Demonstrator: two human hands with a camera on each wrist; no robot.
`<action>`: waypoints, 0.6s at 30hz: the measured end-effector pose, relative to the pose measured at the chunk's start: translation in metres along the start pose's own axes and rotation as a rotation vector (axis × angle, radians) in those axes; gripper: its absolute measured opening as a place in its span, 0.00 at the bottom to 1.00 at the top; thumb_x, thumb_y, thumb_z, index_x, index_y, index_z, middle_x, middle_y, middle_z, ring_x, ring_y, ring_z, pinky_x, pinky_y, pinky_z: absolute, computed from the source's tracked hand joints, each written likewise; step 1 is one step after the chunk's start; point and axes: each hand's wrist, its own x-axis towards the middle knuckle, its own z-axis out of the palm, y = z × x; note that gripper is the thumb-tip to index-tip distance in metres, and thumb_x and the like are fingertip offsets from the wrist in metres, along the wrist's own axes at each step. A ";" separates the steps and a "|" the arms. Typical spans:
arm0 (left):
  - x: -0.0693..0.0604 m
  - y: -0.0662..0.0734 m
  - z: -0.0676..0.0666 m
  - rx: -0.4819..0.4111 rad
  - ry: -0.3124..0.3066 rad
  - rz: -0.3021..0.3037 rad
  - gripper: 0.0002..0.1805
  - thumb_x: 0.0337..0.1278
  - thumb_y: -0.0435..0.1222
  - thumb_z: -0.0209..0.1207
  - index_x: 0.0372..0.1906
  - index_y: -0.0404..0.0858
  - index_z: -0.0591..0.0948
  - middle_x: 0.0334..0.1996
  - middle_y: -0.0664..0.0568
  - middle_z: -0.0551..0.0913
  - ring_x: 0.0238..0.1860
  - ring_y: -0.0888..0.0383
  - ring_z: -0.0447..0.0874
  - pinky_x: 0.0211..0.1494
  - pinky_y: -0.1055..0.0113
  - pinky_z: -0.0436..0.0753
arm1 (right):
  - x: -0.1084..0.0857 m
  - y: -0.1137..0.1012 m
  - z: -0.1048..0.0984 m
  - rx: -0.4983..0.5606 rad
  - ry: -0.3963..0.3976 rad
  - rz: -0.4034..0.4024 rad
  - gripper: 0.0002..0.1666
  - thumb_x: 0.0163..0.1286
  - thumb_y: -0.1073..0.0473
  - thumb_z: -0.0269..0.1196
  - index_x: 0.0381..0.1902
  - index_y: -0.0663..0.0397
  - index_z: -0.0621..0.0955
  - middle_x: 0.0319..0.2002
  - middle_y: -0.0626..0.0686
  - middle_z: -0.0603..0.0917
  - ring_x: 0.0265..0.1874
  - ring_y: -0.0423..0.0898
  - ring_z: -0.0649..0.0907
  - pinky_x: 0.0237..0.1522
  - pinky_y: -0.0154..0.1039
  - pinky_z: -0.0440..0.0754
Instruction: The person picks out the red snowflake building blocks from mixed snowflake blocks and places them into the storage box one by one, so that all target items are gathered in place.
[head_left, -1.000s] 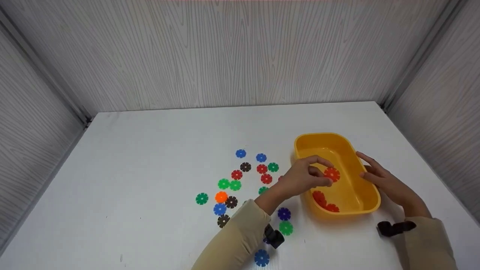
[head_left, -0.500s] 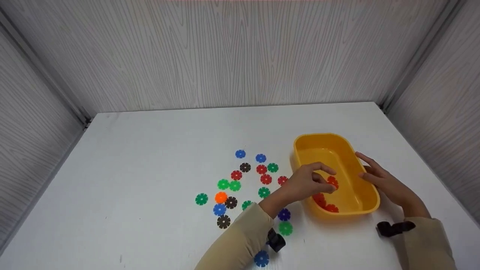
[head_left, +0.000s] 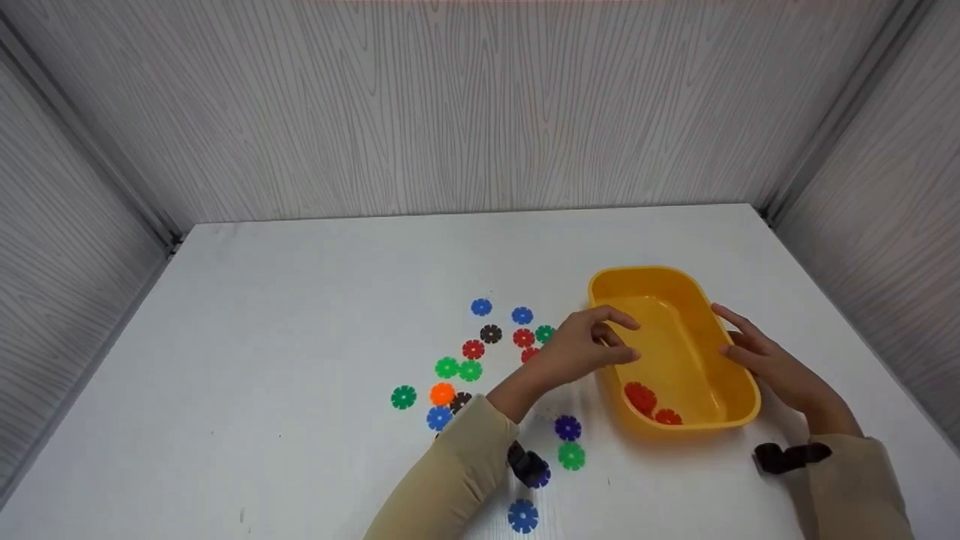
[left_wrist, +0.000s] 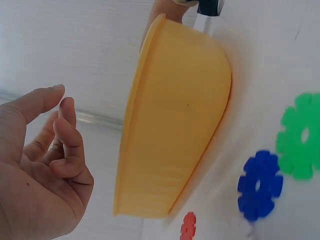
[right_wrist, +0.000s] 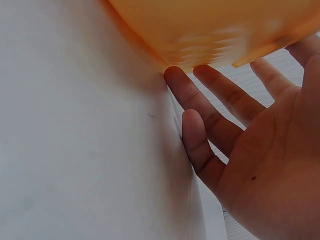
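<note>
Poising the left hand (head_left: 581, 345) over the left rim of the yellow tub (head_left: 667, 330), with index finger and thumb curved toward each other around bare air across a small gap, and the other fingers bent loosely behind. Holding the tub's right side with the right hand (head_left: 784, 379), thumb over the rim and nearly straight fingers against the outer wall. Has red discs (head_left: 638, 397) in the tub's near end, and loose discs (head_left: 466, 370) scattered leftward on the table (head_left: 300, 322).
</note>
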 end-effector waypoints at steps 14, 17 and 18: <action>-0.013 -0.025 -0.080 0.000 0.173 0.011 0.21 0.56 0.46 0.65 0.55 0.50 0.78 0.38 0.50 0.83 0.37 0.55 0.80 0.52 0.62 0.83 | -0.003 -0.001 -0.001 -0.010 0.009 0.002 0.37 0.77 0.45 0.47 0.77 0.29 0.44 0.75 0.68 0.51 0.51 0.18 0.67 0.66 0.70 0.54; -0.015 -0.031 -0.095 0.018 0.185 0.003 0.21 0.56 0.46 0.65 0.55 0.50 0.78 0.38 0.50 0.82 0.32 0.56 0.76 0.41 0.64 0.83 | -0.004 -0.001 -0.001 -0.011 0.008 -0.002 0.37 0.77 0.45 0.46 0.77 0.29 0.44 0.75 0.68 0.51 0.51 0.18 0.68 0.66 0.70 0.56; -0.017 -0.033 -0.099 0.024 0.188 -0.001 0.21 0.57 0.45 0.65 0.55 0.50 0.77 0.37 0.50 0.82 0.32 0.53 0.76 0.39 0.63 0.83 | -0.004 -0.001 -0.001 -0.004 0.005 -0.001 0.37 0.77 0.45 0.46 0.77 0.29 0.44 0.75 0.68 0.51 0.51 0.18 0.68 0.66 0.70 0.56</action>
